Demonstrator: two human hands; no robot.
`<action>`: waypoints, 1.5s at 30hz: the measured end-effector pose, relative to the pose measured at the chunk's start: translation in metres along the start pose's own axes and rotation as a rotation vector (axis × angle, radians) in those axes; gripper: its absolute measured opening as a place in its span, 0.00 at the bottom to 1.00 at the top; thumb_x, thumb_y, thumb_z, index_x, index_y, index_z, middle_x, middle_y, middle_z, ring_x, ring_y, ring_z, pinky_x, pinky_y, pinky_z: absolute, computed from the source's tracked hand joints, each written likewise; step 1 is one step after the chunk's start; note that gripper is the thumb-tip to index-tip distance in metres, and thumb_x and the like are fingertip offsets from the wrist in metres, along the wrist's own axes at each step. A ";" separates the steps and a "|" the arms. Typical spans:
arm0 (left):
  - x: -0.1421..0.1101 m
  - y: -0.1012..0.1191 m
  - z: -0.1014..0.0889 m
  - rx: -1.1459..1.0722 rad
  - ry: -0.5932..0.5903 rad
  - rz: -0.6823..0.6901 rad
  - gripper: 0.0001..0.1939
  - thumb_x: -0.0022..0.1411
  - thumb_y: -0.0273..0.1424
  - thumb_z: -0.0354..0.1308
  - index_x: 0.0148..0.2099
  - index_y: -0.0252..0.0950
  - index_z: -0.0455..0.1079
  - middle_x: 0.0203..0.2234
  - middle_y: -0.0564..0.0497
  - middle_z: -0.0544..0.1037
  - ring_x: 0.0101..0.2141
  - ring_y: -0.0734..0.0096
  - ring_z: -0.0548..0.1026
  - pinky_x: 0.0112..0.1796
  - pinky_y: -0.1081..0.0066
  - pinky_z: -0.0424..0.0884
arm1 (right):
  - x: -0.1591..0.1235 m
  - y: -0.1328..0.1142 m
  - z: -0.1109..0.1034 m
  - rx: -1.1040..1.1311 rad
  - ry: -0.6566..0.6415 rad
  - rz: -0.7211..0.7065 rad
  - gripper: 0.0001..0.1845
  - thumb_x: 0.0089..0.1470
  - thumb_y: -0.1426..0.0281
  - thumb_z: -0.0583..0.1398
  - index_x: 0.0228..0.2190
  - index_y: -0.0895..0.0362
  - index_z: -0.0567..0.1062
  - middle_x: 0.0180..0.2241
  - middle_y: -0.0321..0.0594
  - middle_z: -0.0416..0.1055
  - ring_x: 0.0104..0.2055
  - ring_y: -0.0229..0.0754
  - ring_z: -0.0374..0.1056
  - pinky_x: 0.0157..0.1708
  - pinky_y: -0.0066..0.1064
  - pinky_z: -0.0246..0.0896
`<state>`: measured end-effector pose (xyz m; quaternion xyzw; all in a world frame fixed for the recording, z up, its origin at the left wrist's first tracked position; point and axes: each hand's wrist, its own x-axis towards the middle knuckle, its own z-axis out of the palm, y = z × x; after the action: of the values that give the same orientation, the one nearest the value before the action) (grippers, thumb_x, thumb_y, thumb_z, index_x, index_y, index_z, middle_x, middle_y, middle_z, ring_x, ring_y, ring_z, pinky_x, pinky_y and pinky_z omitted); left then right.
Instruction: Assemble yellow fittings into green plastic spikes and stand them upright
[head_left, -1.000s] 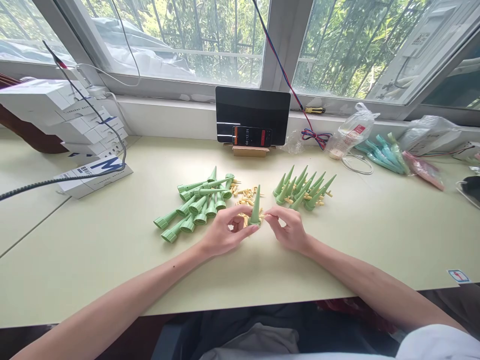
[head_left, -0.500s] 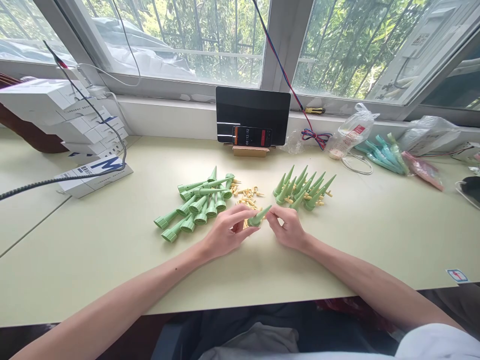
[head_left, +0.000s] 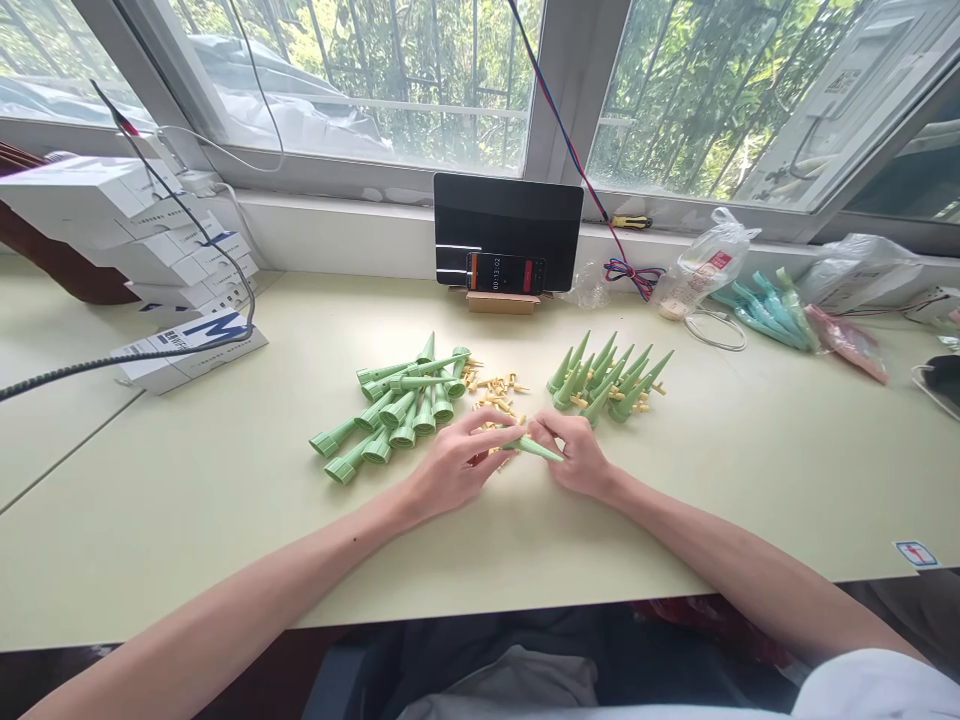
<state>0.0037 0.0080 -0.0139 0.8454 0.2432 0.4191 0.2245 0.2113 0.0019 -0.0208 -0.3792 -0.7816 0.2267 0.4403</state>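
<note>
Phone (head_left: 517, 274), upper centre, reads 00:13:02. Box (head_left: 169, 372), left of frame: blue "M". Green cone (head_left: 540, 449) at centre, tip right: left hand (head_left: 452, 462) pinches its base; right hand (head_left: 576, 458) curled alongside, can't tell if gripping.

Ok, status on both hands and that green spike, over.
Left hand gripping green spike, tip toward the right. Right hand beside it, fingertips hidden. Yellow pieces lie just beyond the left hand.

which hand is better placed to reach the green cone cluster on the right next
Probably the right hand: it is just in front of that green cone cluster. The left hand is farther away and holds a green cone.
</note>
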 end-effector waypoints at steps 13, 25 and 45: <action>0.002 0.003 -0.005 0.026 -0.055 0.084 0.19 0.68 0.23 0.51 0.56 0.45 0.73 0.47 0.43 0.75 0.32 0.75 0.76 0.29 0.76 0.73 | 0.005 -0.005 -0.003 0.332 -0.165 0.292 0.23 0.64 0.56 0.53 0.21 0.55 0.60 0.16 0.27 0.49 0.18 0.32 0.47 0.18 0.27 0.44; 0.003 0.004 -0.001 0.063 0.028 -0.029 0.16 0.65 0.25 0.57 0.54 0.41 0.73 0.43 0.46 0.77 0.27 0.78 0.72 0.27 0.76 0.70 | 0.005 -0.005 -0.002 0.471 -0.119 0.398 0.23 0.64 0.54 0.54 0.23 0.56 0.66 0.14 0.28 0.59 0.14 0.32 0.55 0.15 0.26 0.50; 0.006 0.001 0.000 -0.093 0.065 -0.134 0.13 0.63 0.25 0.60 0.50 0.36 0.75 0.39 0.48 0.76 0.20 0.85 0.62 0.22 0.79 0.64 | 0.001 0.002 0.000 0.511 -0.179 0.356 0.22 0.66 0.55 0.52 0.24 0.55 0.62 0.17 0.28 0.55 0.15 0.32 0.54 0.17 0.27 0.50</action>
<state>0.0064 0.0110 -0.0101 0.8019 0.2867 0.4410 0.2832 0.2115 0.0036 -0.0222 -0.3656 -0.6567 0.5213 0.4042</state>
